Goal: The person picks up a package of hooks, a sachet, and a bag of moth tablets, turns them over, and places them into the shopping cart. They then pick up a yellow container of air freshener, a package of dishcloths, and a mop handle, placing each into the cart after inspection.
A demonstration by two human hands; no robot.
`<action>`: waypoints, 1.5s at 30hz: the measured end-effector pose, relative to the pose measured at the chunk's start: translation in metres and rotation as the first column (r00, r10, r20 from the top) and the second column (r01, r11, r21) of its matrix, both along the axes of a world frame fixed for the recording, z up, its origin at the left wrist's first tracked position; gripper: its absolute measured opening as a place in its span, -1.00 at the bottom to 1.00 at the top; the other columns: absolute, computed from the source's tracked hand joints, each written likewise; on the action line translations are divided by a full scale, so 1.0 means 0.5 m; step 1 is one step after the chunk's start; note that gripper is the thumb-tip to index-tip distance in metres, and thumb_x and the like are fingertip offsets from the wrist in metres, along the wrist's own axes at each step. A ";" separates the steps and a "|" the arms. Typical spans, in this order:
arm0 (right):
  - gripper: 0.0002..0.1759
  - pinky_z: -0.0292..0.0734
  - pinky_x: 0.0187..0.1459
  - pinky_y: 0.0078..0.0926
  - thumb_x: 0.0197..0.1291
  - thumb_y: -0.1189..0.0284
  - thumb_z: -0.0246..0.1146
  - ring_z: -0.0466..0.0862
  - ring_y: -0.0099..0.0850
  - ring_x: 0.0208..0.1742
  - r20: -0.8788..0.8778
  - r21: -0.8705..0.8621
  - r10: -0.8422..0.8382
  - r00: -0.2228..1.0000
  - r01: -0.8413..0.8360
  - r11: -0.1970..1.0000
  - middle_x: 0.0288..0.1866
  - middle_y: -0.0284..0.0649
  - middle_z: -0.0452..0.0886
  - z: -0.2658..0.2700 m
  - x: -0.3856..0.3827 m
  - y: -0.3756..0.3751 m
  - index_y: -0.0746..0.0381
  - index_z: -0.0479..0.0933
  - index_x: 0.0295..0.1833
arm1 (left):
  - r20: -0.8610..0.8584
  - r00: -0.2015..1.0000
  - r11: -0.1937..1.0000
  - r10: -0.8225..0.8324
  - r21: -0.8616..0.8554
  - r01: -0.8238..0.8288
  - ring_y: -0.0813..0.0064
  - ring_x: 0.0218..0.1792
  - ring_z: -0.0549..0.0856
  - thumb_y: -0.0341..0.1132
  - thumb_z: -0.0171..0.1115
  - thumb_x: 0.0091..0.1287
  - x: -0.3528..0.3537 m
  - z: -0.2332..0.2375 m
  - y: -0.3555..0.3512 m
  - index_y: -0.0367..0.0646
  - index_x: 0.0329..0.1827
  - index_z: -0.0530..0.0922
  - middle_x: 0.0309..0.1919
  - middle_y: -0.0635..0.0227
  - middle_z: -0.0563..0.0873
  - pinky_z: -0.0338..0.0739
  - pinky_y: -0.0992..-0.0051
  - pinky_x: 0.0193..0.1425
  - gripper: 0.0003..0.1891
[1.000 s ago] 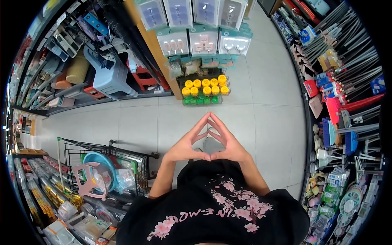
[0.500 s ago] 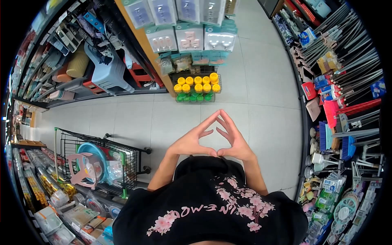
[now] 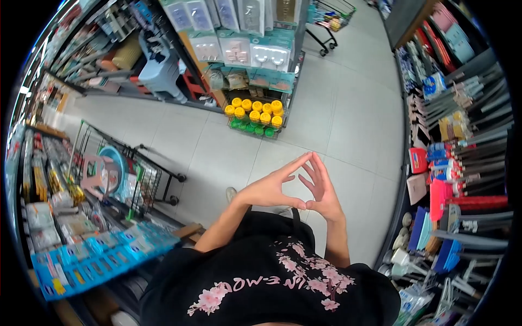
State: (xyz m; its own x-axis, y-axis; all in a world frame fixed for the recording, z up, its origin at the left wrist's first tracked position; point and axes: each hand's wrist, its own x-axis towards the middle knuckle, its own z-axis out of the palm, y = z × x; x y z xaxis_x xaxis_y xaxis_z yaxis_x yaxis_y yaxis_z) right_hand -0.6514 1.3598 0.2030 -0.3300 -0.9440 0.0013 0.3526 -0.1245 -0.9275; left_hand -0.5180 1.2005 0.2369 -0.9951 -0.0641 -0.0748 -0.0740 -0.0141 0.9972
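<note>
In front of my black top with pink blossoms point(image 3: 321, 274), my left hand point(image 3: 272, 188) and my right hand point(image 3: 323, 191) meet. Their forefingers touch at the tips and the thumb tips meet below, framing a rough triangle with floor visible through it. Both hands have their fingers stretched out, and neither holds anything. Beyond them, a wire rack of yellow-capped bottles point(image 3: 255, 113) stands at the foot of a display end; it is well out of touch.
A black wire shopping cart point(image 3: 147, 185) with a blue basin point(image 3: 120, 171) and a pink stool point(image 3: 98, 176) stands at left. Another cart point(image 3: 331, 22) is up the aisle. Shelves of brushes and mops point(image 3: 457, 201) line the right; a blue display tray point(image 3: 103, 261) juts out at lower left.
My view has turned and shifted, so the aisle slants and a second cart shows at the top. A shoe and the blue tray now show. The hands keep their fingertip-to-fingertip shape.
</note>
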 end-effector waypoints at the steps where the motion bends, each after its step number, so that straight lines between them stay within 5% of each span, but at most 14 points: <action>1: 0.56 0.07 0.57 0.11 -0.32 0.14 0.75 -0.01 -0.07 0.70 0.014 0.002 0.035 0.999 -0.035 0.999 0.73 -0.13 -0.16 0.001 -0.010 0.002 0.16 -0.18 0.70 | 0.003 0.999 0.999 0.039 0.004 -0.039 0.22 0.66 0.00 -0.20 0.65 0.05 -0.001 -0.002 0.011 -0.02 0.70 -0.12 0.69 0.22 -0.07 0.13 -0.01 0.62 0.26; 11: 0.59 0.05 0.58 0.10 -0.35 0.10 0.75 -0.01 -0.01 0.69 0.009 0.028 0.340 0.940 -0.341 0.940 0.74 -0.08 -0.21 -0.007 0.006 -0.114 0.16 -0.20 0.70 | 0.058 0.938 0.938 0.343 0.040 -0.346 0.22 0.66 0.00 -0.18 0.65 0.06 0.106 -0.010 -0.005 -0.05 0.70 -0.14 0.69 0.23 -0.08 0.12 -0.03 0.62 0.26; 16: 0.51 0.01 0.59 0.06 -0.23 0.25 0.73 -0.06 -0.07 0.71 0.017 -0.011 0.535 0.844 -0.535 0.845 0.74 -0.14 -0.22 -0.034 0.071 -0.230 0.19 -0.20 0.69 | 0.006 0.874 0.866 0.486 0.131 -0.483 0.19 0.67 -0.05 -0.14 0.70 -0.02 0.209 -0.051 -0.080 -0.08 0.70 -0.17 0.69 0.21 -0.13 0.10 -0.04 0.62 0.34; 18: 0.53 0.00 0.60 0.06 -0.26 0.24 0.74 -0.08 -0.08 0.71 -0.002 -0.002 0.549 0.836 -0.549 0.836 0.74 -0.15 -0.23 -0.027 0.102 -0.286 0.18 -0.21 0.69 | -0.015 0.847 0.817 0.532 0.272 -0.508 0.16 0.67 -0.10 -0.13 0.74 -0.09 0.249 -0.063 -0.112 -0.06 0.71 -0.21 0.70 0.21 -0.18 0.07 -0.02 0.63 0.42; 25: 0.53 -0.05 0.61 0.05 -0.27 0.32 0.73 -0.16 -0.12 0.73 -0.089 0.055 0.578 0.811 -0.575 0.816 0.75 -0.18 -0.27 -0.001 0.156 -0.457 0.16 -0.23 0.70 | -0.123 0.798 0.773 0.590 0.371 -0.514 0.19 0.68 -0.16 -0.22 0.78 -0.20 0.301 -0.102 -0.281 -0.10 0.70 -0.26 0.70 0.24 -0.24 0.02 0.00 0.65 0.51; 32: 0.52 -0.06 0.61 0.05 -0.22 0.34 0.72 -0.16 -0.15 0.73 -0.140 0.026 0.514 0.847 -0.515 0.857 0.75 -0.19 -0.29 0.028 0.185 -0.579 0.13 -0.24 0.70 | -0.189 0.825 0.829 0.533 0.314 -0.463 0.22 0.68 -0.17 -0.34 0.74 -0.13 0.338 -0.072 -0.410 -0.08 0.70 -0.23 0.70 0.25 -0.22 0.00 0.01 0.66 0.43; 42: 0.51 -0.04 0.61 0.09 -0.21 0.27 0.72 -0.14 -0.15 0.73 -0.170 0.054 0.582 0.795 -0.582 0.811 0.75 -0.22 -0.26 0.034 0.202 -0.664 0.13 -0.23 0.70 | -0.162 0.823 0.814 0.544 0.339 -0.471 0.16 0.68 -0.16 -0.31 0.74 -0.11 0.357 -0.069 -0.479 -0.10 0.70 -0.24 0.70 0.24 -0.22 0.00 0.03 0.65 0.43; 45: 0.50 -0.02 0.60 0.07 -0.22 0.38 0.71 -0.13 -0.17 0.73 -0.168 0.048 0.597 0.784 -0.598 0.800 0.75 -0.23 -0.26 0.029 0.206 -0.698 0.12 -0.22 0.70 | -0.141 0.811 0.801 0.568 0.323 -0.504 0.18 0.68 -0.16 -0.22 0.78 -0.18 0.358 -0.066 -0.498 -0.09 0.70 -0.25 0.70 0.22 -0.24 0.00 0.00 0.65 0.49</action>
